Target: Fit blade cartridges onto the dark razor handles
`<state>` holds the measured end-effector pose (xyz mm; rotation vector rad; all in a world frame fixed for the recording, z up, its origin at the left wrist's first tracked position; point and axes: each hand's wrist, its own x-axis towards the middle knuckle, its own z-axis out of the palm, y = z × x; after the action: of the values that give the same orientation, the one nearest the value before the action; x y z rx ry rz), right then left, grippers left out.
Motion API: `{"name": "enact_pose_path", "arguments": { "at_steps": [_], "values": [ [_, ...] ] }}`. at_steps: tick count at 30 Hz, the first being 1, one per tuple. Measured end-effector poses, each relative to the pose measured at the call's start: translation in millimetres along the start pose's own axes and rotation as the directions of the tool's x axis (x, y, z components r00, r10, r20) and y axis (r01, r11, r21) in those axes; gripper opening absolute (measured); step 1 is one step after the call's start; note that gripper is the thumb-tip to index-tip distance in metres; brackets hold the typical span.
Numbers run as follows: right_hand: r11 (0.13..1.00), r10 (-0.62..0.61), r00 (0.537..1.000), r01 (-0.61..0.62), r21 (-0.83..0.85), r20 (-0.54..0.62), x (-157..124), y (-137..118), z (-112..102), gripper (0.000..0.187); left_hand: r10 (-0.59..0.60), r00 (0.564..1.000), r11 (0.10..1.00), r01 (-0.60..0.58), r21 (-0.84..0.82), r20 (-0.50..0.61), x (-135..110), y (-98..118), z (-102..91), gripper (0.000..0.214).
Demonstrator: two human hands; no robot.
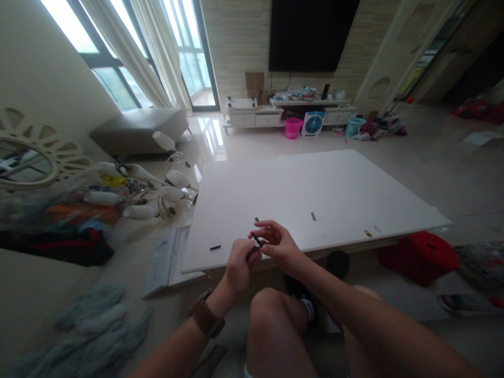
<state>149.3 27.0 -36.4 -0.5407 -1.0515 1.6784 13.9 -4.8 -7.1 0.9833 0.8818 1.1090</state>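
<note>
Near the front edge of the white table, my left hand (239,262) is closed with a small black stick-like piece (256,240) sticking up from its fingers. A bright, shiny bit shows at the base of that piece, but its kind is too small to make out. My right hand (281,249) reaches in from the right, thumb and a fingertip at the two ends of the same piece, its index finger stretched out above. Just past the fingertips lies a small dark piece (256,219). Left of my hands is a flat clear-and-black item (215,247).
The white table (275,184) stretches ahead, with a small green stick (313,216) and a brown scrap (367,233) on it. A red stool (419,258) stands at its right front. A lamp with white shades (140,212) lies at the left.
</note>
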Motion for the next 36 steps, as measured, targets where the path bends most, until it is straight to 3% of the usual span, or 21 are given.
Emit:
{"name": "enact_pose_path", "arguments": {
  "at_steps": [3,10,20,31,36],
  "values": [
    [0.997,-0.018,1.0,0.02,-0.079,0.021,2,-2,-5,0.055,-0.028,1.0,1.0,0.028,0.008,0.006,0,2,0.0,0.044],
    [0.993,0.019,0.997,-0.011,-0.119,0.073,0,-8,-21,0.059,0.038,0.999,0.975,-0.036,0.217,-0.007,-4,9,4.5,0.046],
    [0.971,0.006,0.996,0.014,-0.237,0.084,1,-16,-23,0.054,0.02,1.0,0.932,-0.019,0.363,0.001,-1,-1,-7.2,0.047],
    [0.994,0.055,0.996,-0.047,-0.103,0.076,0,-6,-21,0.051,-0.024,0.999,0.979,0.031,0.2,-0.042,-2,2,-1.8,0.048],
    [0.988,0.035,0.995,-0.02,-0.155,0.095,-1,-9,-23,0.051,-0.011,1.0,0.97,0.009,0.243,0.007,-1,6,-2.0,0.047]
  ]
}}
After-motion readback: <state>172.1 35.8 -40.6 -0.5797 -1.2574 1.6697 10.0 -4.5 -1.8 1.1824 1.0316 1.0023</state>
